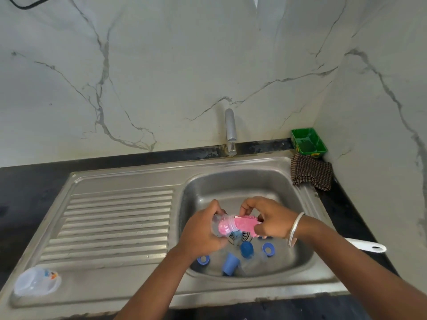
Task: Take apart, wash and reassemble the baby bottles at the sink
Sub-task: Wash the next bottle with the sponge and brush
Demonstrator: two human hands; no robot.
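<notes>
Over the sink [129, 181] basin, left hand [203, 234] curled round a clear baby bottle [218, 224] lying sideways, pink sponge [245, 224] pushed into its mouth and pinched by right hand [268, 218], blue bottle parts [246, 249] below them.

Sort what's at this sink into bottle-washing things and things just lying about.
In the job:
clear bottle in left hand
pink sponge in right hand
blue rings
blue cap
blue teat piece
sink
tap

Lying about:
green tray
checked cloth
clear container
white handle
</notes>
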